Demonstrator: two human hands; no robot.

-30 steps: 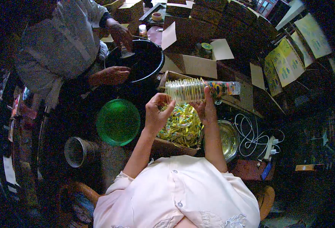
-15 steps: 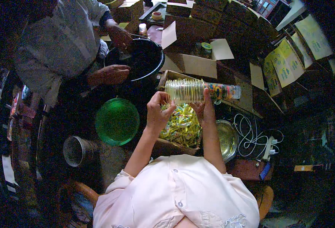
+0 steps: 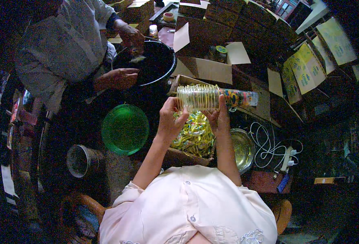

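Observation:
My left hand [image 3: 171, 120] and my right hand [image 3: 219, 118] hold a row of nested clear plastic cups [image 3: 198, 97] lying sideways. The left fingers curl around the cups' left end, with the thumb against their near side. My right hand grips farther along, its thumb raised near where a narrower clear section with multicoloured contents or printing [image 3: 238, 98] extends to the right. Whether that section is part of the row, I cannot tell. Directly below, an open cardboard box [image 3: 187, 156] holds a heap of tangled yellow and green strips [image 3: 193, 138].
A co-worker's hands [image 3: 120, 77] are at a black bucket [image 3: 173, 61], far left. A green basin [image 3: 125, 129] and grey bucket [image 3: 79, 162] stand to the left. On the right are a metal bowl [image 3: 244, 150], white cable [image 3: 265, 140], power strip [image 3: 287, 158] and cardboard boxes [image 3: 206, 70].
The row of cups stays nearly still in my two hands. The co-worker's upper hand has shifted slightly over the black bucket, with something pale now showing beneath it.

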